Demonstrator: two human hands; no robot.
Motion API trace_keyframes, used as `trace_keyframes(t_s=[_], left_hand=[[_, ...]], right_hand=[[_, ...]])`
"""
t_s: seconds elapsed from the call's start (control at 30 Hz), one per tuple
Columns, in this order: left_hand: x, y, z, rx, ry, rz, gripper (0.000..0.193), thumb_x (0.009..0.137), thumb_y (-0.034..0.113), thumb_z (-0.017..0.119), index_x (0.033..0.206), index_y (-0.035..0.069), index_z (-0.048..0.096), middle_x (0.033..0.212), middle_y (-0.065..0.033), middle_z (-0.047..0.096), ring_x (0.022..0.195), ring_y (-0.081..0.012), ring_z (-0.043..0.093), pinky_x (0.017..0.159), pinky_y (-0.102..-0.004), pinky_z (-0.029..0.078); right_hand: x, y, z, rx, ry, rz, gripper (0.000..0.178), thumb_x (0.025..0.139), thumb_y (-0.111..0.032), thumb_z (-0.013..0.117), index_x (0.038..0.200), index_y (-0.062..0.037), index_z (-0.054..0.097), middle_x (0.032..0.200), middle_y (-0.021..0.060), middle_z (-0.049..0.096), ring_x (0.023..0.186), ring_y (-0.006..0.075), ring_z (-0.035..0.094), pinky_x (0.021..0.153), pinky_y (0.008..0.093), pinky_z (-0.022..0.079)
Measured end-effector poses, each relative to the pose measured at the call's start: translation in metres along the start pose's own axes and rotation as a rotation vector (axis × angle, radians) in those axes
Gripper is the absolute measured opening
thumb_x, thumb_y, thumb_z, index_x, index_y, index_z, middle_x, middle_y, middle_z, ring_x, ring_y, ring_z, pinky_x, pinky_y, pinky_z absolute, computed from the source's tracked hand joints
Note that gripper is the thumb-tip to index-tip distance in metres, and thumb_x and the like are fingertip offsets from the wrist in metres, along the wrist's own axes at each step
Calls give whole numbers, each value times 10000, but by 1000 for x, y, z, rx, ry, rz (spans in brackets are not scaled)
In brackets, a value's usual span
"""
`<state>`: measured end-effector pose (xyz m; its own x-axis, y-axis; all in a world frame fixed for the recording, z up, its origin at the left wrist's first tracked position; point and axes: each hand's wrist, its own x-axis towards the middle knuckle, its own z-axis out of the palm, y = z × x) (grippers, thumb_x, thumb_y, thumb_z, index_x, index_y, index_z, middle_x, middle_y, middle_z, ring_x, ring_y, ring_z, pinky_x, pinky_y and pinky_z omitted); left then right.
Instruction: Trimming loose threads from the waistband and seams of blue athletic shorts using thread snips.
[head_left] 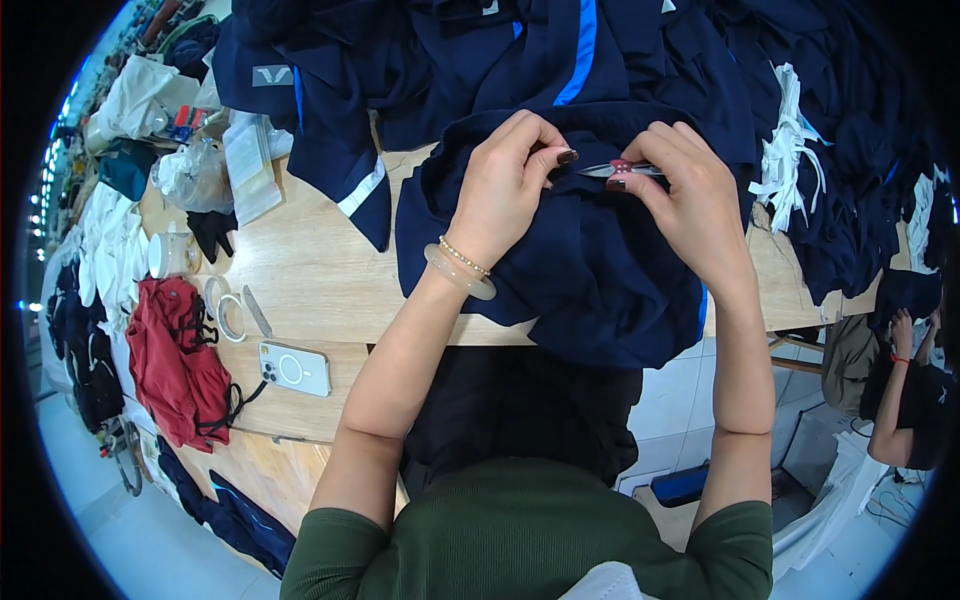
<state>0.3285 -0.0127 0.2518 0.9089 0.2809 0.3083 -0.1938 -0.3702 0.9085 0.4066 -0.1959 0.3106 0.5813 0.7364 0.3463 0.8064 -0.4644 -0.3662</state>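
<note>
A navy garment [610,270] with a wide ribbed waistband lies bunched at the table's front edge, partly hanging over it. My left hand [510,170], with a bangle and a beaded bracelet at the wrist, pinches the garment by its band between thumb and forefinger. Whether a thread is in that pinch is too small to see. In my right hand [680,180] is a pair of thread snips [620,170] with a red dotted wrap. Their blades point left, close to my left fingertips and just over the cloth.
More navy garments [430,60] are heaped along the far side. White strips [788,150] hang at the right. On the left lie a phone [295,368], a red bag [180,360], tape rolls [230,317] and plastic bags [195,175]. Another person [905,380] works at the far right.
</note>
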Motion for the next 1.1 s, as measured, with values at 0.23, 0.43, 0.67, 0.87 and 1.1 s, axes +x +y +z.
trace_keyframes(t_s=[0.23, 0.43, 0.67, 0.87, 1.1], left_hand=[[-1, 0, -1, -25, -33, -28, 35, 929, -36, 565, 897, -41, 580, 864, -56, 612, 672, -99, 582, 616, -221, 490], [-1, 1, 0, -25, -33, -33, 38, 931, -32, 565, 897, -41, 580, 859, -54, 610, 673, -99, 582, 617, -221, 491], [-1, -1, 0, -5, -38, -19, 42, 933, -28, 566, 895, -42, 578, 858, -54, 609, 663, -99, 581, 615, -220, 493], [-2, 1, 0, -10, -35, -26, 34, 936, -28, 565, 906, -37, 579, 861, -56, 611, 679, -99, 595, 621, -219, 497], [-16, 5, -2, 21, -29, -43, 193, 851, 86, 723, 938, 8, 570, 882, -79, 572, 741, -164, 612, 664, -303, 511]], right_hand=[[-1, -1, -1, 47, -31, 12, 166, 790, -128, 731, 833, -31, 604, 781, 45, 579, 771, 238, 542, 665, 346, 456], [1, -4, -3, 38, -56, 1, 182, 772, -135, 745, 826, -33, 605, 782, 44, 578, 776, 240, 541, 666, 351, 458], [2, -6, -3, -13, -45, -32, 191, 764, -136, 750, 819, -31, 599, 788, 48, 573, 785, 245, 545, 673, 357, 466], [2, -5, 1, -5, -54, -41, 194, 754, -118, 750, 823, -27, 593, 789, 60, 567, 781, 257, 542, 682, 355, 470], [-29, 45, 32, 977, 12, 479, 204, 972, -215, 632, 1016, -17, 656, 911, -3, 630, 794, 65, 527, 684, 223, 439]])
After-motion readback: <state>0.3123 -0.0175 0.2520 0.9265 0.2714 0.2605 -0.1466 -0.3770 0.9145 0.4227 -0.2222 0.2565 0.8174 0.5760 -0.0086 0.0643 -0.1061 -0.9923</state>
